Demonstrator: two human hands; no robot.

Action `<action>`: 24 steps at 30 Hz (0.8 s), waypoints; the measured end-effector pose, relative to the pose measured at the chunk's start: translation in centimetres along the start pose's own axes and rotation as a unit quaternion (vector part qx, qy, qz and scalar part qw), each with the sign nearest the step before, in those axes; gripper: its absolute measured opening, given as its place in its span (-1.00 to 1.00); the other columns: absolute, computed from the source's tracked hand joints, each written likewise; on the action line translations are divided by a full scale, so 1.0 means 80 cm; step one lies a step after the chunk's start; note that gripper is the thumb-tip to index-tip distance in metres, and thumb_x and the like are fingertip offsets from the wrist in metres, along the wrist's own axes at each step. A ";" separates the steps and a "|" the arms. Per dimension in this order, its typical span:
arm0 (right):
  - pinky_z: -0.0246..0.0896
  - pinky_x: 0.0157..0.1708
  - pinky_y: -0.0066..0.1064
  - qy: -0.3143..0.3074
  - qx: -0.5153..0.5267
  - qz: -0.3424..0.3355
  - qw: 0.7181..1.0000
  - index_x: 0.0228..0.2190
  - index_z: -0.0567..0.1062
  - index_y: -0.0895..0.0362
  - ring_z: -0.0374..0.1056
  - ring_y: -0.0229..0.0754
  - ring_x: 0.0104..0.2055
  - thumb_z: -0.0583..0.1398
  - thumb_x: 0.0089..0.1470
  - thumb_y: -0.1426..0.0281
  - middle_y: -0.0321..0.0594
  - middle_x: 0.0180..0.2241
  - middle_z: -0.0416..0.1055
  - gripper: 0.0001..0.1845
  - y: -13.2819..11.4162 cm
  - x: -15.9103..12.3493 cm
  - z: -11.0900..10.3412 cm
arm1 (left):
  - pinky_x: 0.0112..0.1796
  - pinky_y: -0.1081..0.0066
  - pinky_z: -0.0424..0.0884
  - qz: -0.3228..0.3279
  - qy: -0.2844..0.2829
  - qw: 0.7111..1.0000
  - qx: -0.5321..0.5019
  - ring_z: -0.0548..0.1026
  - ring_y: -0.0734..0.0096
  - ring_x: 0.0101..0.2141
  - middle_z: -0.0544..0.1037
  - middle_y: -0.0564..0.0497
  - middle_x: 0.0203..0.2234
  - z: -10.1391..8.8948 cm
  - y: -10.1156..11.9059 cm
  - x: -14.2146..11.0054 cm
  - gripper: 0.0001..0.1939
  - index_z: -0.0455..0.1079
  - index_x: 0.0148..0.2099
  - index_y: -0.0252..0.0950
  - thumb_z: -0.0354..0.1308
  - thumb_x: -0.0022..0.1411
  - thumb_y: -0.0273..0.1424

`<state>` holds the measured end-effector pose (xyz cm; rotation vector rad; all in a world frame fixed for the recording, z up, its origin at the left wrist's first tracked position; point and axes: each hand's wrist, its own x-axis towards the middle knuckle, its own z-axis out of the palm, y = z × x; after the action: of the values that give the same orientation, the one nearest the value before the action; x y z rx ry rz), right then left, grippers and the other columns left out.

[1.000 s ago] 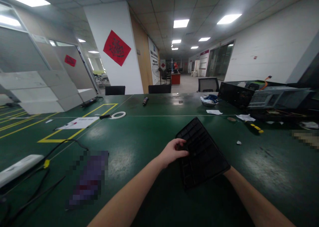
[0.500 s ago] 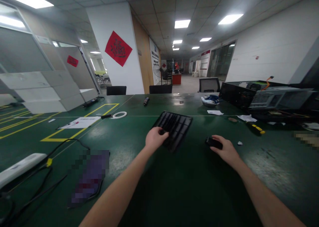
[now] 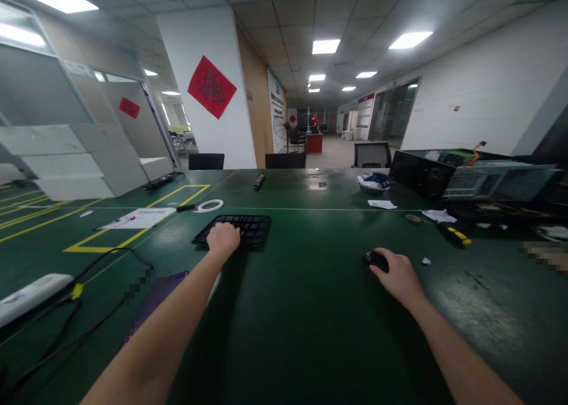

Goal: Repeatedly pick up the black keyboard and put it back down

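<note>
In the head view, my left hand (image 3: 223, 238) is closed over the middle of a black compartment tray (image 3: 256, 230), a flat rectangle divided into small cells. The tray lies level at or just above the green table; I cannot tell if it touches. My hand hides part of its near side. To the right, my right hand (image 3: 402, 275) has its fingers wrapped round a small black object (image 3: 377, 261), rounded and smooth, whose kind I cannot make out. It is low over the tabletop.
A purple item (image 3: 162, 295), partly blurred, lies beside my left forearm. Further left are a white power strip (image 3: 38, 295) and black cables. A white ring (image 3: 210, 205) sits behind the tray. At right stand an open computer case (image 3: 426, 171), a bowl (image 3: 373, 186) and a yellow-black tool (image 3: 458, 235).
My left hand has moved the tray leftward and down, from tilted in the air to flat. My right hand has shifted only slightly, still on the small black object.
</note>
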<state>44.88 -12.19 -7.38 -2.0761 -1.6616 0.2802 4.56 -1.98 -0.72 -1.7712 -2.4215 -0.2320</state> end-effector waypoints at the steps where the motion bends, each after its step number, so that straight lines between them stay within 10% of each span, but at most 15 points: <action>1: 0.09 -0.03 -0.15 -0.002 -0.001 0.002 1.000 -0.04 0.24 0.08 0.09 0.01 0.05 0.05 -0.08 0.24 -0.04 -0.09 0.27 -0.48 0.000 0.000 0.000 | -0.23 0.22 0.30 0.032 0.015 0.999 0.011 0.38 0.00 -0.15 0.39 -0.37 -0.18 -0.003 0.001 -0.011 -0.62 0.36 -0.12 -0.53 -0.14 0.15 -0.39; 6: 0.12 -0.07 -0.12 -0.017 0.003 0.020 1.000 -0.01 0.21 0.07 0.09 0.04 0.05 0.04 -0.08 0.21 0.00 -0.05 0.21 -0.45 -0.001 -0.001 0.000 | -0.10 0.34 0.24 0.243 0.011 0.970 -0.031 0.35 0.28 -0.12 0.34 -0.19 -0.09 -0.006 -0.010 -0.093 -0.48 0.23 0.04 -0.41 -0.23 0.03 -0.70; 11: 0.11 -0.07 -0.12 -0.011 -0.001 0.009 1.000 -0.02 0.22 0.05 0.10 0.05 0.05 0.04 -0.09 0.19 -0.01 -0.07 0.22 -0.46 0.005 0.002 0.004 | -0.02 0.36 0.18 0.312 -0.067 0.940 -0.118 0.28 0.36 -0.02 0.23 -0.07 0.05 0.011 -0.025 -0.158 -0.45 0.15 0.10 -0.28 -0.23 0.06 -0.67; 15: 0.12 -0.08 -0.11 -0.018 0.000 0.016 1.000 -0.01 0.21 0.05 0.10 0.06 0.05 0.04 -0.08 0.18 0.00 -0.06 0.21 -0.45 0.003 0.001 0.001 | -0.07 0.22 0.19 0.278 -0.012 0.959 -0.059 0.30 0.17 -0.09 0.32 -0.20 -0.09 0.010 -0.032 -0.163 -0.63 0.24 0.00 -0.39 -0.16 0.18 -0.39; 19: 0.12 -0.06 -0.13 -0.022 0.000 0.020 1.000 -0.01 0.21 0.07 0.09 0.05 0.06 0.03 -0.07 0.21 0.01 -0.05 0.21 -0.46 -0.005 -0.003 -0.004 | -0.27 0.31 0.26 0.260 -0.086 0.959 -0.067 0.37 0.28 -0.35 0.40 -0.09 -0.38 0.009 -0.042 -0.159 -0.73 0.32 -0.29 -0.32 -0.16 0.18 -0.32; 24: 0.09 -0.03 -0.16 -0.013 -0.010 0.006 1.000 -0.03 0.23 0.09 0.10 0.02 0.04 0.04 -0.08 0.23 -0.01 -0.08 0.25 -0.47 -0.003 -0.002 -0.001 | -0.46 0.41 0.27 0.067 -0.109 0.899 -0.420 0.36 0.39 -0.53 0.37 0.03 -0.61 0.005 -0.051 -0.128 -0.88 0.27 -0.54 -0.31 0.04 0.00 -0.41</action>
<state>44.67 -12.32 -7.18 -2.1065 -1.6731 0.2984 3.73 -12.71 -3.28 -2.3666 -2.5156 -1.2919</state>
